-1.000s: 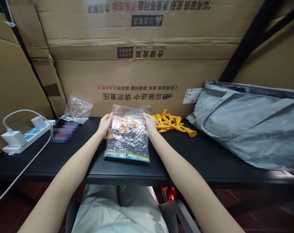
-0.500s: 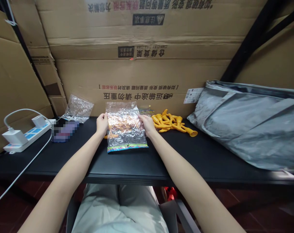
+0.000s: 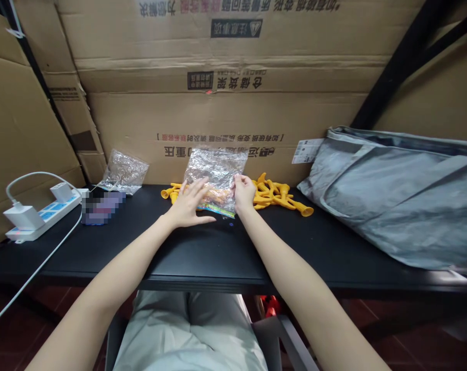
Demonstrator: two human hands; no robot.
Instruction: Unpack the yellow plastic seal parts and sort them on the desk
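A clear plastic bag [image 3: 217, 167] with a colourful printed strip along its lower edge is held up above the black table. My right hand [image 3: 244, 193] pinches the bag's right side. Against its left side lies my left hand [image 3: 189, 203], open, with the fingers spread. Orange items, several of them with flared ends, show behind and through the bag. One orange piece [image 3: 166, 194] sticks out left of my left hand. A pile of orange pieces [image 3: 279, 195] lies right of my right hand.
A white power strip [image 3: 48, 216] with plugs and a cable sits at the left, beside a blurred-out phone-like object [image 3: 104, 208]. Another clear bag [image 3: 125, 172] leans on the cardboard [image 3: 233, 113] behind. A large grey bag [image 3: 395, 201] covers the table's right end.
The plastic bag has moved right and away from me, and now tilts. My left hand has let go of its edge and spread against it. My right hand still pinches the bag.
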